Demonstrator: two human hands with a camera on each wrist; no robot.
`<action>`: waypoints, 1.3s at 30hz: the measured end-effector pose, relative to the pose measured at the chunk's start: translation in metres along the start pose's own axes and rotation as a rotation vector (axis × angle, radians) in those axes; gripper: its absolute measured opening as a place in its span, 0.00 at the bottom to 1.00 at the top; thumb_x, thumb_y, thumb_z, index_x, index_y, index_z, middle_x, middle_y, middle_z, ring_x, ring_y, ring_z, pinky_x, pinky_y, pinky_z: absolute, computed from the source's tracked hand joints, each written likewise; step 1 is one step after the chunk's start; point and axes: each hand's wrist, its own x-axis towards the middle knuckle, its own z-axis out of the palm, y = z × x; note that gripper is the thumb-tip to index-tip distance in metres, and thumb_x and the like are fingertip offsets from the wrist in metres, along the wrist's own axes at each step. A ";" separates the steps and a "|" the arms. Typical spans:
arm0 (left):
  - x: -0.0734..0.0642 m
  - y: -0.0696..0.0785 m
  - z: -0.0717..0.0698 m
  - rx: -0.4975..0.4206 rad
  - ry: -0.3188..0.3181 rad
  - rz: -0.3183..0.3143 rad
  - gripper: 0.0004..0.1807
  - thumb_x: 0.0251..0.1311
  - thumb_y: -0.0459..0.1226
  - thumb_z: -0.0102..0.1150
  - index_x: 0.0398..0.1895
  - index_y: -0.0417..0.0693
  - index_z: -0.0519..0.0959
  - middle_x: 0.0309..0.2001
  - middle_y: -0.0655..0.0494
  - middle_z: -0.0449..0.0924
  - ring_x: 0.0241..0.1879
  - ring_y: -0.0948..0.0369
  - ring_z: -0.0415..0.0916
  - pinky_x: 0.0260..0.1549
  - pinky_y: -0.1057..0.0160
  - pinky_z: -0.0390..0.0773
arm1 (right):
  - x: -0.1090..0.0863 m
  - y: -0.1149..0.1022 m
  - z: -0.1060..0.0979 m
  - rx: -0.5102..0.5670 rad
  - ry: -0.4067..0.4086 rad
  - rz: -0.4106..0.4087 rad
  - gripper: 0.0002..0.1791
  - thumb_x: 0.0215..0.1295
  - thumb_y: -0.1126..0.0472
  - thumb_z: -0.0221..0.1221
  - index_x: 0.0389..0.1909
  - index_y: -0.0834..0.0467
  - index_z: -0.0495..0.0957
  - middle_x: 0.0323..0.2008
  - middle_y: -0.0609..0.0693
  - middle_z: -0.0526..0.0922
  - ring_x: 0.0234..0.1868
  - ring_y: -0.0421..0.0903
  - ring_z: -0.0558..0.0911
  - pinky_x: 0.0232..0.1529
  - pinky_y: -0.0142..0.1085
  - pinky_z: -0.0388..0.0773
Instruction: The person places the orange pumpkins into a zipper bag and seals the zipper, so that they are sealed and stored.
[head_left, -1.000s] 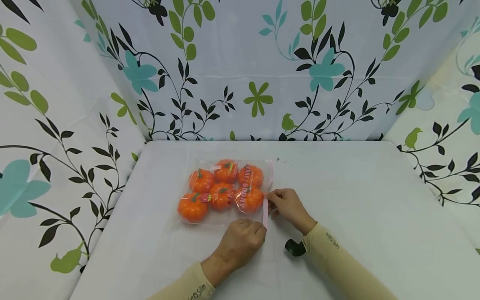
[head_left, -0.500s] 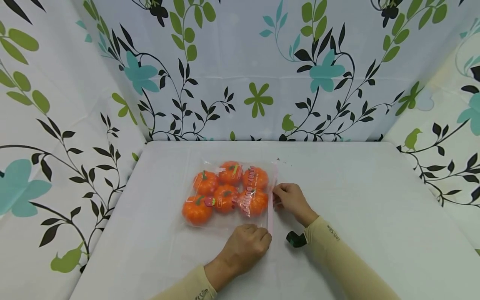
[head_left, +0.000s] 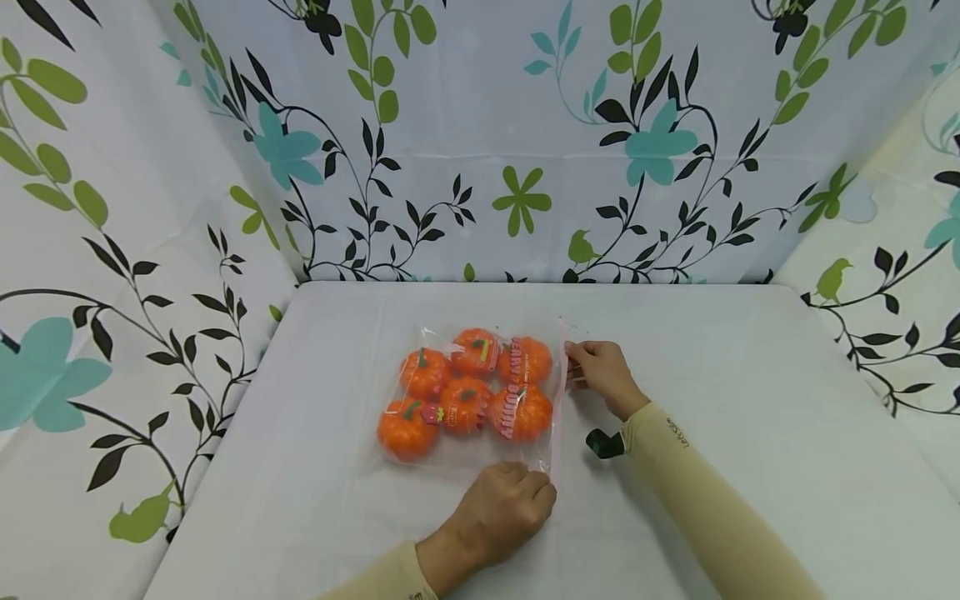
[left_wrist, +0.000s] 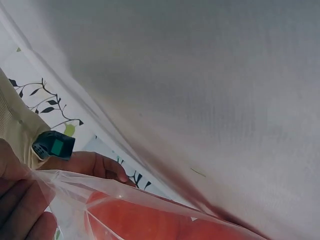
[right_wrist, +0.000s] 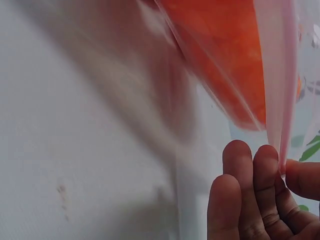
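A clear zip bag lies flat on the white table with several orange toy pumpkins inside. Its pink zip strip runs along the bag's right edge. My left hand pinches the near end of that strip at the bag's front right corner. My right hand pinches the strip near its far end. In the right wrist view the pink strip runs down between my thumb and fingers. The left wrist view shows the bag's plastic held by my fingers.
Floral curtain walls close in the table at the back and on both sides. A small black wrist camera sits under my right forearm. Bare table lies to the right of the bag and in front of it.
My right hand has slid along the pink strip away from me, from the middle toward the far end. The bag has shifted slightly right. My left hand keeps its pinch at the near corner.
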 end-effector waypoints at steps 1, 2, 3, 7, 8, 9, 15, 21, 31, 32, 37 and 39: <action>0.000 0.001 0.000 -0.001 -0.002 0.003 0.15 0.66 0.31 0.49 0.25 0.51 0.82 0.27 0.61 0.83 0.26 0.67 0.80 0.35 0.69 0.81 | 0.002 -0.001 -0.002 -0.003 0.000 0.004 0.24 0.78 0.49 0.52 0.51 0.67 0.79 0.41 0.58 0.82 0.39 0.49 0.84 0.42 0.37 0.84; 0.000 0.002 -0.001 -0.004 0.001 0.004 0.15 0.66 0.30 0.49 0.24 0.51 0.82 0.27 0.61 0.83 0.26 0.67 0.81 0.37 0.69 0.82 | 0.004 -0.002 -0.004 -0.005 -0.001 0.007 0.24 0.78 0.48 0.52 0.52 0.67 0.79 0.42 0.58 0.82 0.40 0.49 0.84 0.42 0.37 0.84; 0.000 0.002 -0.001 -0.008 0.005 0.004 0.16 0.66 0.30 0.48 0.24 0.51 0.82 0.27 0.61 0.83 0.27 0.67 0.81 0.37 0.69 0.82 | 0.006 -0.002 -0.006 -0.005 0.000 0.012 0.24 0.78 0.48 0.52 0.52 0.67 0.79 0.42 0.58 0.82 0.40 0.48 0.83 0.43 0.36 0.84; -0.001 0.003 -0.001 -0.011 0.017 0.007 0.17 0.67 0.29 0.45 0.23 0.51 0.81 0.27 0.61 0.83 0.27 0.67 0.81 0.39 0.69 0.82 | 0.011 -0.007 -0.012 0.002 -0.016 0.026 0.24 0.79 0.49 0.51 0.55 0.68 0.78 0.45 0.60 0.81 0.42 0.49 0.83 0.44 0.36 0.84; -0.001 0.003 -0.001 -0.013 0.018 0.008 0.17 0.67 0.30 0.45 0.24 0.51 0.81 0.28 0.61 0.83 0.28 0.67 0.82 0.40 0.68 0.82 | 0.012 -0.009 -0.013 0.008 -0.017 0.032 0.24 0.79 0.49 0.50 0.56 0.67 0.77 0.46 0.60 0.81 0.42 0.49 0.82 0.44 0.36 0.84; -0.001 0.003 -0.001 -0.012 0.017 0.011 0.17 0.67 0.30 0.45 0.24 0.51 0.81 0.27 0.61 0.83 0.28 0.67 0.82 0.40 0.69 0.82 | 0.012 -0.011 -0.014 0.016 -0.019 0.036 0.24 0.79 0.50 0.50 0.57 0.68 0.77 0.47 0.60 0.81 0.43 0.49 0.82 0.45 0.36 0.84; 0.000 0.005 -0.003 -0.031 0.011 0.012 0.19 0.69 0.30 0.42 0.23 0.51 0.80 0.26 0.61 0.82 0.28 0.66 0.82 0.41 0.67 0.82 | 0.013 -0.023 -0.020 0.063 -0.020 0.061 0.26 0.79 0.50 0.50 0.61 0.68 0.75 0.50 0.60 0.80 0.48 0.50 0.80 0.48 0.35 0.83; 0.007 0.006 -0.002 0.010 -0.051 0.039 0.13 0.62 0.31 0.53 0.19 0.53 0.78 0.21 0.62 0.76 0.22 0.67 0.76 0.33 0.69 0.79 | 0.018 -0.028 -0.023 0.083 -0.048 0.111 0.28 0.79 0.48 0.49 0.65 0.66 0.73 0.53 0.59 0.79 0.51 0.50 0.79 0.49 0.35 0.82; 0.021 0.001 0.009 0.149 -0.262 0.125 0.10 0.58 0.36 0.65 0.19 0.57 0.82 0.19 0.62 0.78 0.19 0.68 0.72 0.17 0.69 0.69 | 0.033 -0.027 -0.023 0.180 -0.061 0.162 0.29 0.79 0.47 0.49 0.68 0.64 0.70 0.54 0.58 0.75 0.52 0.51 0.78 0.49 0.35 0.83; 0.021 0.001 0.010 0.154 -0.269 0.131 0.10 0.58 0.36 0.65 0.20 0.58 0.82 0.19 0.63 0.78 0.18 0.68 0.72 0.17 0.69 0.68 | 0.034 -0.027 -0.023 0.182 -0.062 0.167 0.29 0.79 0.47 0.49 0.69 0.64 0.70 0.54 0.57 0.76 0.52 0.51 0.78 0.49 0.35 0.82; 0.026 0.001 0.016 0.170 -0.314 0.170 0.12 0.58 0.35 0.63 0.20 0.61 0.84 0.17 0.64 0.76 0.17 0.68 0.68 0.18 0.67 0.66 | 0.038 -0.028 -0.018 0.175 -0.059 0.169 0.29 0.79 0.47 0.49 0.69 0.63 0.70 0.53 0.57 0.76 0.51 0.50 0.79 0.49 0.36 0.82; 0.027 0.000 0.016 0.171 -0.332 0.188 0.12 0.59 0.35 0.62 0.20 0.62 0.85 0.16 0.64 0.75 0.17 0.68 0.66 0.18 0.67 0.65 | 0.039 -0.027 -0.017 0.153 -0.053 0.160 0.28 0.79 0.47 0.49 0.67 0.64 0.72 0.53 0.57 0.77 0.50 0.49 0.81 0.48 0.35 0.83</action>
